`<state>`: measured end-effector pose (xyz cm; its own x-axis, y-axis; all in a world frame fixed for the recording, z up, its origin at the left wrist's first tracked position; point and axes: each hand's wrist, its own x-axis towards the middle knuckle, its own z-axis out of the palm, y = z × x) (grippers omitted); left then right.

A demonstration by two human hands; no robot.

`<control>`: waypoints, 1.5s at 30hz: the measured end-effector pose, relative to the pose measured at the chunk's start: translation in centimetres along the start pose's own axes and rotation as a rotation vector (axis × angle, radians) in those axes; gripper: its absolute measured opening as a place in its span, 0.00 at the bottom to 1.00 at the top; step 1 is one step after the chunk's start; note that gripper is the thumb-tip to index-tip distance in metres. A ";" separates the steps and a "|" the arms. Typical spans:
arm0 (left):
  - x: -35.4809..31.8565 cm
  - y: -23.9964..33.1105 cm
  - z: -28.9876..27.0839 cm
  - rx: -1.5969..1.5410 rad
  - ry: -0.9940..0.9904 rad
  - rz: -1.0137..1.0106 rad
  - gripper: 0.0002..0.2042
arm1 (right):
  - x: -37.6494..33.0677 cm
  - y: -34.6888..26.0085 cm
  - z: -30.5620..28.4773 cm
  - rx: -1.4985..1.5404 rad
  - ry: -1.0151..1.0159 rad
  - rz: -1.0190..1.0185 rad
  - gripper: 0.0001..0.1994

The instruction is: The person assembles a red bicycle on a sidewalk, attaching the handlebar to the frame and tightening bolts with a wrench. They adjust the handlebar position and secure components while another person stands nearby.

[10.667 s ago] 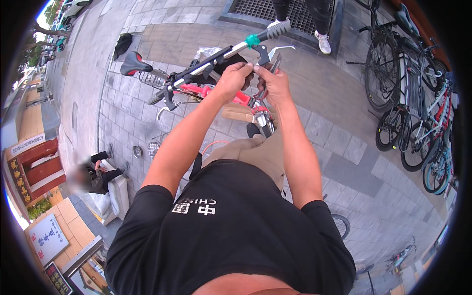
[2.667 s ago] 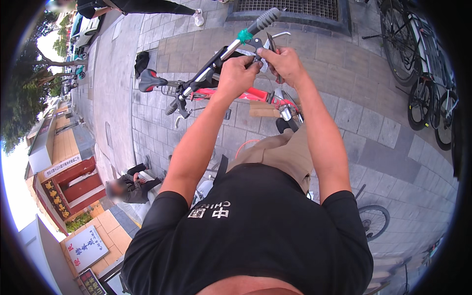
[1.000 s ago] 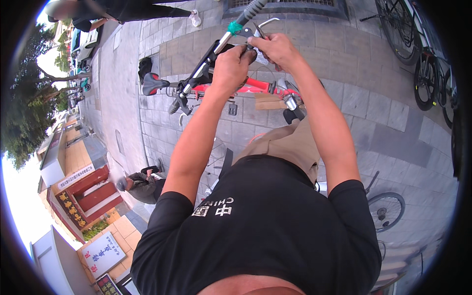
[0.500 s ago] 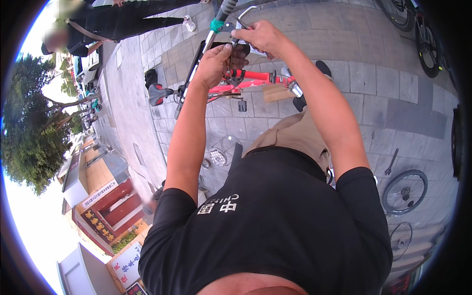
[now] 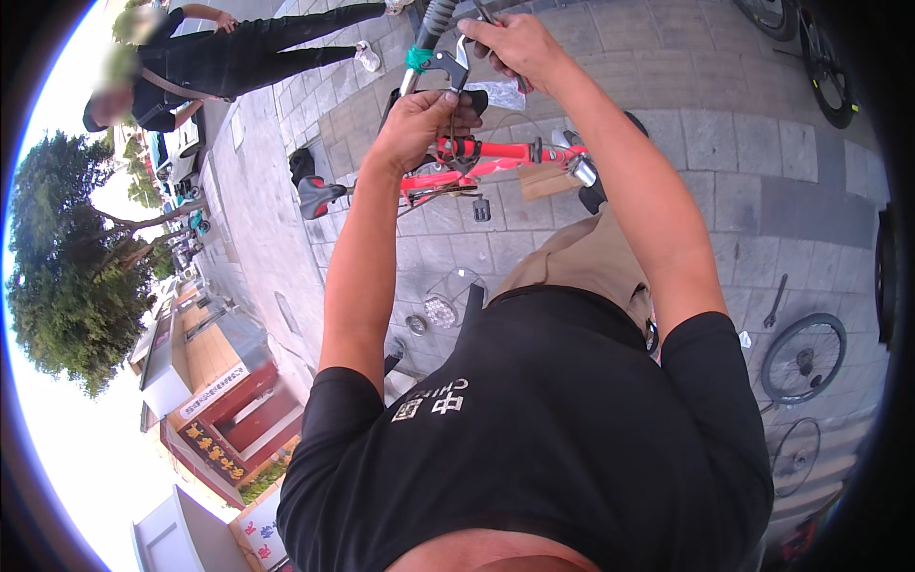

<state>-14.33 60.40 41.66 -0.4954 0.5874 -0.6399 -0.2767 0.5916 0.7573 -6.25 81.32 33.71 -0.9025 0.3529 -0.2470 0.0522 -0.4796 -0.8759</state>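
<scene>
My left hand is closed just below the brake lever, its thumb and fingers pinching what looks like the thin dark brake cable. The black and silver lever sits on the handlebar next to a green wrap and a ribbed grey grip. Up and to the right, my right hand is wrapped round a pair of pliers, whose dark jaws and red handle end show past the fingers. The fingertips are near the lever's tip. Beneath my hands is the red bicycle frame.
The saddle lies left of my left forearm. On the paving at right are a wrench, a wheel and a bare rim. A person in dark clothes stands at upper left. More bicycle wheels stand at upper right.
My right hand has moved up and away from the lever with the pliers, leaving the lever in plain sight. My left hand stays below the lever. The whole view has shifted slightly.
</scene>
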 end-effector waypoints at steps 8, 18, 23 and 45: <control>-0.6 0.7 2.3 0.346 0.208 0.052 0.18 | 0.4 0.9 0.9 0.028 0.089 -0.122 0.24; -0.5 -0.5 3.3 0.488 0.385 0.161 0.16 | 2.2 2.1 0.8 -0.253 0.182 -0.200 0.28; -0.3 -1.4 2.3 0.411 0.378 0.176 0.16 | 1.5 0.9 0.4 -0.346 0.095 -0.118 0.30; -2.7 0.7 5.2 0.996 0.417 0.240 0.13 | 2.0 -0.3 -1.5 -0.488 0.076 -0.333 0.22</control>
<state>-8.92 62.09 43.23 -0.7382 0.6248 -0.2544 0.5574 0.7773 0.2917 -7.37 83.40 32.86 -0.8716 0.4865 0.0605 -0.0217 0.0850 -0.9961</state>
